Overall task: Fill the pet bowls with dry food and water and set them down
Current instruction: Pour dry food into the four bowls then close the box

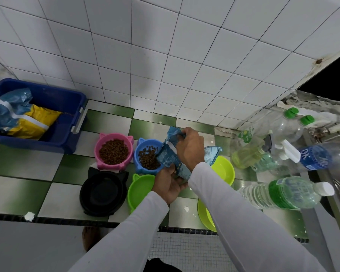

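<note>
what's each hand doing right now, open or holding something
Left hand: holds the lower end of the blue food pouch.
Right hand: grips the pouch's upper part, tipping it over the blue bowl.

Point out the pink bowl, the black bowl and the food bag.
pink bowl [101,155], head view, left rim.
black bowl [103,190], head view, empty inside.
food bag [166,156], head view, lower blue panel.

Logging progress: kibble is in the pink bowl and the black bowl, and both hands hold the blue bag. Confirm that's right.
Not quite. The head view shows the black bowl empty; kibble is in the pink bowl and the blue bowl. Both the left hand and right hand hold the blue bag.
</note>
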Demonstrator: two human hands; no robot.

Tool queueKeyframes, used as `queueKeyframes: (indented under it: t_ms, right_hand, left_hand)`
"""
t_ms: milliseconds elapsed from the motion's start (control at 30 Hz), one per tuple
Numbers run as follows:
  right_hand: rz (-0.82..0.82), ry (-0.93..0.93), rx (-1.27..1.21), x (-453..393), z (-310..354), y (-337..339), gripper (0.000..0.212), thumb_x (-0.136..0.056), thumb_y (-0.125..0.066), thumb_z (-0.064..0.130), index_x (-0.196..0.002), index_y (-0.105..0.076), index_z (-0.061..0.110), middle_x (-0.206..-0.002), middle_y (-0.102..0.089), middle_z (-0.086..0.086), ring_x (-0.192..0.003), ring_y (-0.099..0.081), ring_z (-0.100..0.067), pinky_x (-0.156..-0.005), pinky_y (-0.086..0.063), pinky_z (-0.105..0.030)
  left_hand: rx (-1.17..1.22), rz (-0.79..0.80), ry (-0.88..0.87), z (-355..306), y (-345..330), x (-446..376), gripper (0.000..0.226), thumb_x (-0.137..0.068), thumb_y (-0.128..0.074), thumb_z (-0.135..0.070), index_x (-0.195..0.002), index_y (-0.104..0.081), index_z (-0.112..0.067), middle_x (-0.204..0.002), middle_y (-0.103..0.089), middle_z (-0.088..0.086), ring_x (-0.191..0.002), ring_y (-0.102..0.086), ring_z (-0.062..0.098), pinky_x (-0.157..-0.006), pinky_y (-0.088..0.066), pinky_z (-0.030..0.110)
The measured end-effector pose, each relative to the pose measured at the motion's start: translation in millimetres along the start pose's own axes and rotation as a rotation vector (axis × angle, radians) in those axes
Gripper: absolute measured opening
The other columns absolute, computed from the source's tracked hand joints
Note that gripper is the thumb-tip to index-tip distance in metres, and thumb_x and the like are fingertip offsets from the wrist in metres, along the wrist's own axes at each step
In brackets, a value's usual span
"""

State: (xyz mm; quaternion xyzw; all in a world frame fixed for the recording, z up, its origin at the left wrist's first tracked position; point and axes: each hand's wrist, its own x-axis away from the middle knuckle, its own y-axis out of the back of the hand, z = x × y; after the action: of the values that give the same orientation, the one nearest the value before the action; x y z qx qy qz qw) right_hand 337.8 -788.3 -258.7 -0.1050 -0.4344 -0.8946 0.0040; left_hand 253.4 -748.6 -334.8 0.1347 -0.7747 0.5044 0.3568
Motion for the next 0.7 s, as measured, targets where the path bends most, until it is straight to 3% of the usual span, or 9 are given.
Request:
queueKeyframes:
  t_ms: [167, 500, 700]
  right_hand:
    - [-0.017, -0.003, 0.0, -0.4, 1.6, -0.6, 0.02, -0.091, -0.057, 0.013, -0.107, -0.068, 0.018, -0.108, -0.067, -0.018, -0.096, -0.061, -0.041, -0.081, -0.054, -0.042]
    - [-0.02, -0.01, 0.002, -4.3, 0.5, -1.5, 0.017, -0.093, -0.056, 0.016, -0.105, -0.068, 0.017, -0.107, -0.067, -0.017, -0.097, -0.059, -0.04, -0.078, -0.049, -0.037]
    - [-0.018, -0.006, -0.006, -5.5, 0.3, -3.8, 0.013, -0.093, -0.058, 0.018, -0.103, -0.067, 0.017, -0.104, -0.068, -0.017, -0.092, -0.061, -0.039, -0.077, -0.052, -0.038]
  left_hand:
    - [0.023, -0.004, 0.012, -2.6, -1.7, 2.7, 0.019, -0.11, -0.045, -0.018, -0.113, -0.063, -0.016, -0.089, -0.08, 0.009, -0.094, -0.07, 0.031, -0.073, -0.056, 0.045]
    - [0.053, -0.001, 0.022, -3.3, -0.6, 1.2, 0.019, -0.108, -0.046, -0.019, -0.115, -0.063, -0.016, -0.092, -0.08, 0.01, -0.098, -0.069, 0.033, -0.077, -0.056, 0.048]
    - [0.064, -0.02, 0.006, -2.8, -0.6, -1.4, 0.02, -0.108, -0.046, -0.016, -0.12, -0.062, -0.015, -0.098, -0.077, 0.013, -0.091, -0.071, 0.03, -0.061, -0.062, 0.04]
